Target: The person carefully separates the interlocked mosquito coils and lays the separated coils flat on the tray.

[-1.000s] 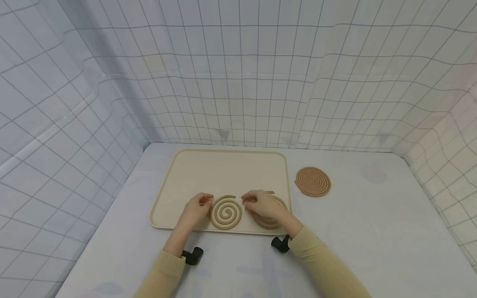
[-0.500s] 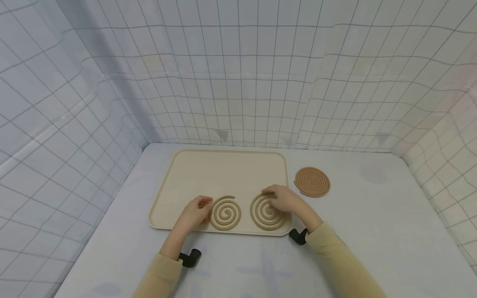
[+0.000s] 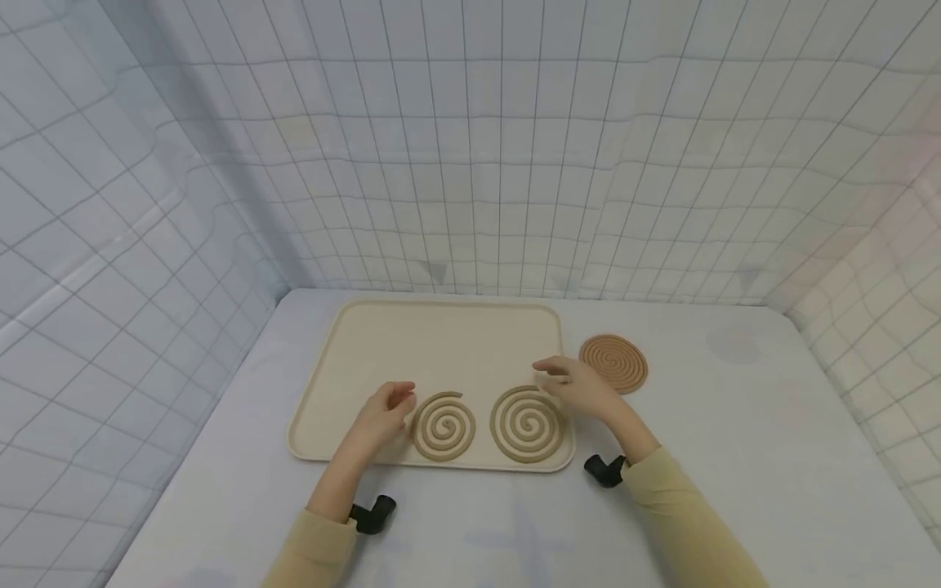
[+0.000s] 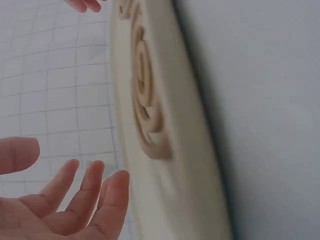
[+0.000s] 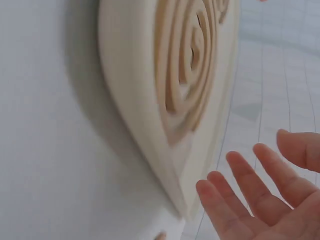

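Two tan spiral coils, shaped like mosquito coils, lie flat along the near side of a cream tray (image 3: 441,343). My left hand (image 3: 378,416) hovers at the left edge of the smaller left coil (image 3: 444,426), its fingers loosely bent and holding nothing. Beyond the upper right of the larger right coil (image 3: 528,425), my right hand (image 3: 584,388) is raised over the tray's right rim with nothing in it. Both wrist views show spread fingers and a thumb held apart, with the left coil (image 4: 145,85) and the right coil (image 5: 200,55) beyond them.
A brown, tightly wound coil (image 3: 613,363) lies on the white table to the right of the tray, just past my right hand. White grid-patterned cloth (image 3: 470,163) hangs at the back and both sides. Black wrist mounts (image 3: 373,514) stick out below my hands.
My right hand has moved rightward off the right coil, uncovering it, and toward the brown coil. My left hand has hardly moved; the head view has tilted slightly.
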Demonstrator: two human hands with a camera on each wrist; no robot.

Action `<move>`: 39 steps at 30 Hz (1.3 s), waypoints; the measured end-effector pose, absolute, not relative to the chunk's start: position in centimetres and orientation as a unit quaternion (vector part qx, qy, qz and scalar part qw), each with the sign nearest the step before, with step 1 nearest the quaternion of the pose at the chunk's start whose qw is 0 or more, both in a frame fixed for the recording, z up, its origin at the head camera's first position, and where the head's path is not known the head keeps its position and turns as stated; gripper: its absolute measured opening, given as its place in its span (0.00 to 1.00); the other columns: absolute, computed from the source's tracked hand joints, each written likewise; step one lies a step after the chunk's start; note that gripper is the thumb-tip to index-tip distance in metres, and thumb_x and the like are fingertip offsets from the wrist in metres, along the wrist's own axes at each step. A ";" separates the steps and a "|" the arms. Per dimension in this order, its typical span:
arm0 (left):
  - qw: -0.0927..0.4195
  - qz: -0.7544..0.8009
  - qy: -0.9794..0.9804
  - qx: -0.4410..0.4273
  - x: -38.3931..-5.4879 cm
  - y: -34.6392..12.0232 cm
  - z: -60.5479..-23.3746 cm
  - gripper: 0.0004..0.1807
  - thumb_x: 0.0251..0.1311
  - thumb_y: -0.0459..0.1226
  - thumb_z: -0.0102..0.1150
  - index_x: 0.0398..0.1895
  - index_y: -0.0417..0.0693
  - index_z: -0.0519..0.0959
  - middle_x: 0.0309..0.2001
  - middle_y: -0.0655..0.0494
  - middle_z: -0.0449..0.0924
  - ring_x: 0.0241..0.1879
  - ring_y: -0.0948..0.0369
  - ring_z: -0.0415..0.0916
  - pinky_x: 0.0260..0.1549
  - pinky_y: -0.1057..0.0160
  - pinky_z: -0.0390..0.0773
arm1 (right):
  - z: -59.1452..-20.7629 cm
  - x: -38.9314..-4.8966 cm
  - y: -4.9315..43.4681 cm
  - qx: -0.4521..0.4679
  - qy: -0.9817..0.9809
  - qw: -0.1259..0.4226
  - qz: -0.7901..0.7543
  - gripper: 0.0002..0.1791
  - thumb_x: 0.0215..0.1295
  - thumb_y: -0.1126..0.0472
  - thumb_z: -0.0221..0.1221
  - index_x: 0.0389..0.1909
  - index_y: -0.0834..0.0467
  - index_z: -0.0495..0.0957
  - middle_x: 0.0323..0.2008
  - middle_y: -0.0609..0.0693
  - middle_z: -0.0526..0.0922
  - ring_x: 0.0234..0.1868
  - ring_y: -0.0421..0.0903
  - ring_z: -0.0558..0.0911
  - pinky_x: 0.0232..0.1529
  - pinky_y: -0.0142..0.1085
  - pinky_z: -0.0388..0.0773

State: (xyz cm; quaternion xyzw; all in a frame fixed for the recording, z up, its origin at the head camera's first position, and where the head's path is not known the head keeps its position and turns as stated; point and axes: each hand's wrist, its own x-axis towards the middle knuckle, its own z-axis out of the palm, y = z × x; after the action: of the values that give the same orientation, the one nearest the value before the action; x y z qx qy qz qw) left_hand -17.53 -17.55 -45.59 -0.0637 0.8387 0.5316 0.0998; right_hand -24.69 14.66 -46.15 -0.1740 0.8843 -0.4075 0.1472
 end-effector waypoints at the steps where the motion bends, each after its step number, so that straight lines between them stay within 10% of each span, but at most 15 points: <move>1: 0.089 0.531 0.841 -0.055 -17.7 -17.2 -45.3 0.23 0.73 0.37 0.47 0.66 0.34 0.66 0.63 0.34 0.70 0.64 0.42 0.69 0.57 0.48 0.77 | -46.1 -24.8 15.2 -0.165 0.880 0.141 -0.423 0.21 0.73 0.61 0.53 0.63 0.60 0.73 0.64 0.62 0.74 0.67 0.63 0.71 0.63 0.55 0.72; 9: 0.074 0.630 0.773 0.017 -19.5 -8.8 -43.7 0.18 0.71 0.32 0.51 0.62 0.35 0.70 0.60 0.38 0.74 0.59 0.45 0.74 0.54 0.52 0.80 | -45.4 -26.5 20.3 -0.070 0.892 0.070 -0.441 0.21 0.74 0.58 0.52 0.63 0.64 0.72 0.61 0.64 0.76 0.64 0.62 0.73 0.64 0.56 0.69; 26: 0.267 0.741 0.616 -0.016 -20.9 4.2 -48.3 0.27 0.68 0.34 0.54 0.68 0.38 0.63 0.61 0.39 0.73 0.59 0.50 0.76 0.59 0.56 0.77 | -47.2 -29.0 23.8 0.028 0.923 0.071 -0.377 0.28 0.74 0.55 0.50 0.68 0.66 0.64 0.68 0.71 0.65 0.68 0.68 0.64 0.65 0.61 0.66; 39: 0.247 0.802 0.539 -0.074 -22.2 7.1 -48.1 0.45 0.65 0.36 0.56 0.77 0.39 0.41 0.74 0.32 0.48 0.73 0.39 0.53 0.69 0.41 0.62 | -47.3 -29.5 24.0 -0.011 0.943 0.097 -0.319 0.31 0.72 0.57 0.52 0.68 0.71 0.61 0.67 0.72 0.65 0.67 0.68 0.66 0.66 0.59 0.67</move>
State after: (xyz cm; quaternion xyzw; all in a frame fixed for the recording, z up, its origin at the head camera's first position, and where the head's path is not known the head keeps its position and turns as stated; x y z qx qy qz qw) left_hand -22.17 7.06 -48.15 -0.0736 0.5394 0.8016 0.2470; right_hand -29.46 24.04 -47.29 -0.0112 0.9426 -0.3195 0.0965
